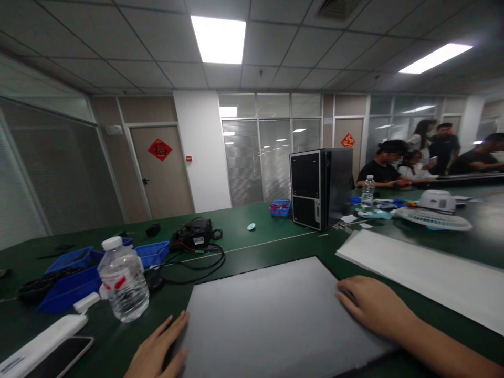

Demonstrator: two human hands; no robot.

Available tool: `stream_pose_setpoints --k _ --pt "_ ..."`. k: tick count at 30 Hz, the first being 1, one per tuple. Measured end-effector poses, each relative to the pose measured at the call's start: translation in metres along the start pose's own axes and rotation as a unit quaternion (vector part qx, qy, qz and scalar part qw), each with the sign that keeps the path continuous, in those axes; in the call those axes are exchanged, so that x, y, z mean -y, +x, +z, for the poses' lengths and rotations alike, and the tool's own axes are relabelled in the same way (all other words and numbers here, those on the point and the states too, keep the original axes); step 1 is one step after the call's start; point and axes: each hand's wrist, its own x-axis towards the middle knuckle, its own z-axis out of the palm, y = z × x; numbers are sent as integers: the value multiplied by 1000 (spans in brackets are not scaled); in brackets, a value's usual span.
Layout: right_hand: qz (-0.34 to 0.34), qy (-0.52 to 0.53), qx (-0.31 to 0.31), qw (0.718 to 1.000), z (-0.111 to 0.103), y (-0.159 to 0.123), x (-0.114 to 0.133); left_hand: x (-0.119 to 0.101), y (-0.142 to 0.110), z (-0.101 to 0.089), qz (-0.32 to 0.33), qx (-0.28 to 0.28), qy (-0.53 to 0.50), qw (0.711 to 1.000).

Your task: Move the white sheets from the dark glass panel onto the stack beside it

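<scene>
The panel [260, 325] lay flat on the green table [236, 239], directly in front of the person, between the two hands. Its pale grey face was turned up. The far edge ran slantwise across the view, with its right end farther away than its left. The left edge came down towards the person, leaning slightly left, and the right edge slanted outwards to the right as it came nearer. Part of the near side fell outside the view, so which way the long axis ran could not be told. A dark rim showed along the far edge and at the near right corner.

The left hand [161, 349] was at the panel's left edge, its fingers apart and its thumb held away from them in a wide, loose spread. The right hand [366, 304] rested at the right edge, fingers bent and thumb along the panel's face; a dark patch showed between thumb and fingers, and whether they pinched anything could not be told.

To the left stood a water bottle [123, 283], upright, with a phone [59, 359] and a white bar [43, 344] nearer the person. Blue trays [74, 286] and a black box [197, 233] with cables [208, 273] lay beyond. The computer case [321, 189] stood upright past the far edge, beside a small blue basket [280, 208]. A white sheet [425, 275] lay to the right.
</scene>
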Motion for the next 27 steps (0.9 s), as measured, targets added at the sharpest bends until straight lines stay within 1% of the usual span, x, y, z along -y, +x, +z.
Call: stream_pose_setpoints --k 2,6,9,11,13,15,17,19,21,24,27 --pt "-26 25 -13 999 2 0 -7 -2 0 -1 -8 -2 5 1000" --pt "-25 70 -19 997 5 4 -20 -10 3 -5 -18 3 37 999" --pt "-11 28 -37 999 13 15 -42 -13 5 -5 -3 8 55 998" --pt "27 -38 -51 998 21 21 -66 -12 5 -2 7 8 58 998" --pt "95 -97 -51 989 29 24 -92 -9 5 0 13 -1 55 998" --pt "166 -121 -41 978 34 22 -115 -6 4 3 18 -13 49 999" --pt "199 -114 -24 973 34 18 -127 -5 3 3 23 -22 47 998" --pt "193 -102 -8 976 32 15 -128 -5 2 3 26 -22 50 998" --pt "178 -97 4 979 28 15 -119 -7 2 1 27 -16 55 998" --pt "165 -105 7 981 21 19 -97 -9 1 -1 28 -9 55 998" --pt "157 -112 -4 981 10 20 -71 -10 0 -3 25 -11 49 998"
